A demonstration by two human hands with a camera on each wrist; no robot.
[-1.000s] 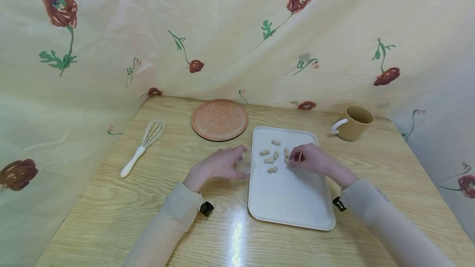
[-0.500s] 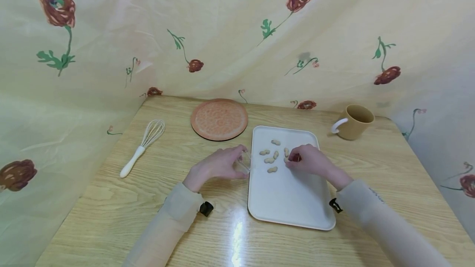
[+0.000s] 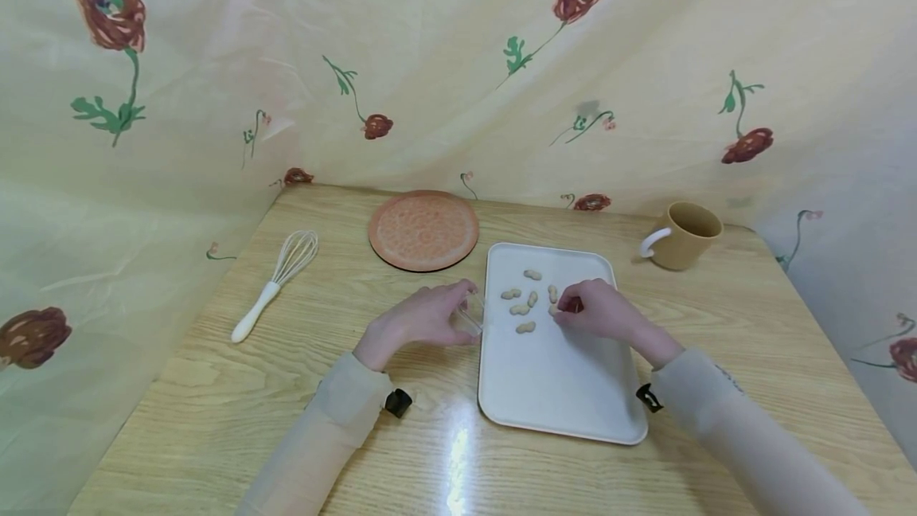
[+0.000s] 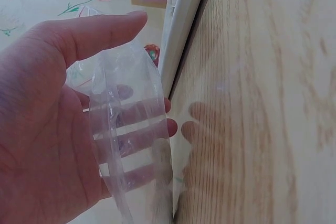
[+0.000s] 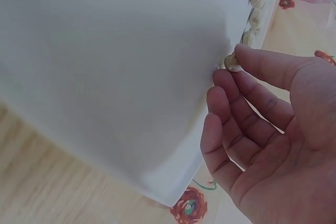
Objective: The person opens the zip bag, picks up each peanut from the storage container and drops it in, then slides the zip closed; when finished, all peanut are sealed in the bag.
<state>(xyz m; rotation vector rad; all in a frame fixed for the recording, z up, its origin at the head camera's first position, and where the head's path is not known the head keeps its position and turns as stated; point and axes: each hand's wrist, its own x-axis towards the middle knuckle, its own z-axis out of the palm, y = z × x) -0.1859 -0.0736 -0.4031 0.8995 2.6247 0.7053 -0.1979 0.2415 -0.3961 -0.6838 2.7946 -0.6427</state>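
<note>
My left hand (image 3: 426,317) stands at the left edge of the white tray (image 3: 559,388), thumb and fingers curved around a clear plastic bag (image 4: 113,114). Through the bag's film the fingers show in the left wrist view, and a peanut-like beige shape (image 4: 164,161) appears low in it. Over the tray, my right hand (image 3: 598,309) pinches a peanut (image 5: 231,63) between thumb and fingertips, close over the tray surface. Several more peanuts (image 3: 526,328) lie loose on the upper half of the tray, left of the right hand.
A white-handled whisk (image 3: 268,293) lies on the wooden table (image 3: 322,436) at the left. Behind the left hand is a round orange mat (image 3: 424,231). A tan mug (image 3: 684,239) with a white handle stands at the back right, before a flowered curtain (image 3: 430,38).
The right hand has shifted very slightly left, its fingers staying at the same peanut. The left hand and the bag have kept their place.
</note>
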